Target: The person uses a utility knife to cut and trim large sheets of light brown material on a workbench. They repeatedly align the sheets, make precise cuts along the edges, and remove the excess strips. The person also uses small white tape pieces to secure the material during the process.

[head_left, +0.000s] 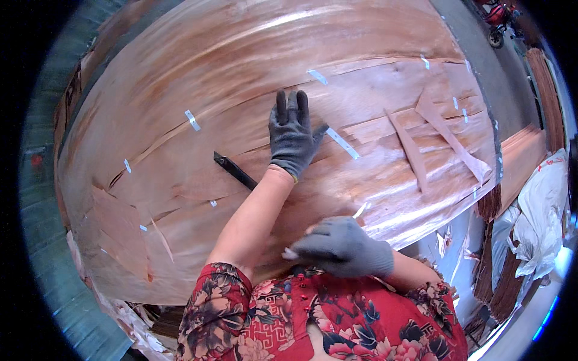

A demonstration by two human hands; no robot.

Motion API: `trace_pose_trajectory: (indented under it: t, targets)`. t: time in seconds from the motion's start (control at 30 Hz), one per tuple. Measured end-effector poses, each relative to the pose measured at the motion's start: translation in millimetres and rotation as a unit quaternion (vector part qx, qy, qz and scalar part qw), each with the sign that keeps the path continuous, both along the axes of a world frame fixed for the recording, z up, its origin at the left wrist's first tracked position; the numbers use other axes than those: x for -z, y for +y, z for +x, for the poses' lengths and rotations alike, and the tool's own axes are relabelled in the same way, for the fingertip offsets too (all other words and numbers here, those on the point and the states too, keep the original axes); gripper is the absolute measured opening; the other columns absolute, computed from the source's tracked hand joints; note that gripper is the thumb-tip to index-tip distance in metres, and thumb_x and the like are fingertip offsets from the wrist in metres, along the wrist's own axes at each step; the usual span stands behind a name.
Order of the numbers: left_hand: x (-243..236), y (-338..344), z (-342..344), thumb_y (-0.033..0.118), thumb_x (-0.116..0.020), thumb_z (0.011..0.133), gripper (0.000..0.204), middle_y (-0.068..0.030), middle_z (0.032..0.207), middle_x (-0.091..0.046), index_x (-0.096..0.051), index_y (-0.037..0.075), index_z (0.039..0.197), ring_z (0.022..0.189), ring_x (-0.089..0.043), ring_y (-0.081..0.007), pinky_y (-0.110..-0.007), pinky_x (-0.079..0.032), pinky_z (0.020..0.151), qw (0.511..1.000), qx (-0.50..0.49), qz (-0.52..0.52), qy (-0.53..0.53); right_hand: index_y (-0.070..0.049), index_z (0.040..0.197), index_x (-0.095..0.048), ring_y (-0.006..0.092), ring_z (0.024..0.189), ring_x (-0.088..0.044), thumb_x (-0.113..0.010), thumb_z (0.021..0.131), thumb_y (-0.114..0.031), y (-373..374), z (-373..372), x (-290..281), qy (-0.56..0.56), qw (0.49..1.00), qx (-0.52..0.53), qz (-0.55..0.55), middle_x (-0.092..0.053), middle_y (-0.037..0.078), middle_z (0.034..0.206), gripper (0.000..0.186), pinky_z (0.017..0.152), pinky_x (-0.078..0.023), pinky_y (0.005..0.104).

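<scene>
Laying left hand [292, 139] flat on brown sheet [180, 66] with fingers straight and thumb apart, best pressing evenly beside tape strip [343, 144]; curling right hand [346, 246], apparently pinching whitish scrap [289, 254].

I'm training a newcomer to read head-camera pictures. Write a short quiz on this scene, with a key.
1. True or false: the left hand and the right hand both wear grey gloves.
2. Where on the brown sheet does the black tool lie?
A) under the right hand
B) beside the left forearm
C) at the sheet's far edge
3. Fill in: a small white piece shows at the ____ hand.

Key: 1. True. 2. B. 3. right.
</scene>
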State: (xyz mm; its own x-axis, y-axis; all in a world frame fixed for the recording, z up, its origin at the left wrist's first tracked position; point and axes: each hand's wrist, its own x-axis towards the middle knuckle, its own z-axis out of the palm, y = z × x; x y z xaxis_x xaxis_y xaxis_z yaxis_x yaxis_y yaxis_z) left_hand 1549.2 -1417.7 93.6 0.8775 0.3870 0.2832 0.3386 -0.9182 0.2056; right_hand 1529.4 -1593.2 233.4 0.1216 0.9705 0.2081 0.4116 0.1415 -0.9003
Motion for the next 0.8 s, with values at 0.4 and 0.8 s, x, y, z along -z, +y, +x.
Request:
trace_pose_trajectory:
  t: [0.4,0.8]
  targets:
    - [14.3,22.9,-12.5,0.034,-0.058,0.087,0.079,-0.0213,0.142,-0.030,-0.016,-0.003,0.142,0.135,-0.021,-0.0351,-0.041,-0.025,0.106,0.966,-0.003,-0.194,-0.174,0.000,0.130,-0.046,0.0125,0.063,-0.060,-0.059,0.085,-0.003,-74.9,-0.5,-42.4,0.393,0.890,0.222,-0.060,-0.062,0.007,0.071,0.046,0.059,-0.049,0.0244]
    - [-91.1,-89.8,-175.5,0.023,-0.056,0.091,0.033,-0.0059,0.096,-0.066,-0.062,-0.001,0.111,0.105,-0.054,-0.0139,-0.040,-0.010,0.112,0.762,-0.003,-0.635,-0.123,0.000,0.098,-0.059,0.0083,0.063,-0.057,-0.053,0.090,-0.005,-25.4,-35.0,32.9,0.381,0.905,0.165,-0.092,-0.061,0.004,0.072,0.012,0.053,-0.045,0.0209]
